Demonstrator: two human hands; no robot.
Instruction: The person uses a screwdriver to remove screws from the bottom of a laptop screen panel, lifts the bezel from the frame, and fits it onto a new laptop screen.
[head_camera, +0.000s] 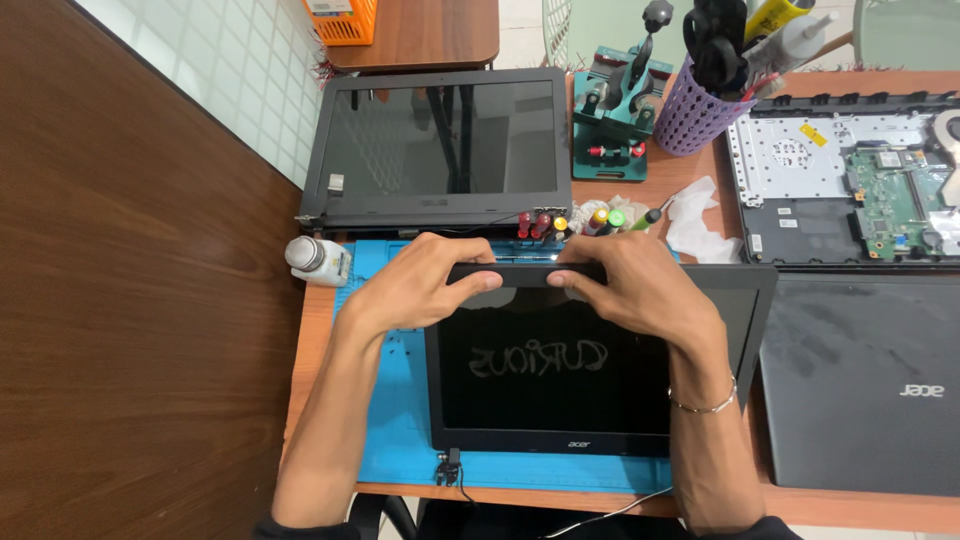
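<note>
A black laptop screen panel with its bezel (560, 410) lies flat on a blue work mat (395, 430). My left hand (420, 285) and my right hand (630, 285) both grip the far edge of the bezel, thumbs on top, fingers curled over the rim. The fingertips almost meet at the middle of that edge. A small hinge and a thin cable (452, 468) stick out at the panel's near left corner.
Another laptop lid assembly (440, 140) lies beyond the mat. A white bottle (316, 260) lies at the left. Screwdrivers (575, 222), a green repair jig (618, 110) and a purple tool cup (690, 115) stand behind. An opened laptop base (850, 180) and a closed black laptop (865, 380) sit right.
</note>
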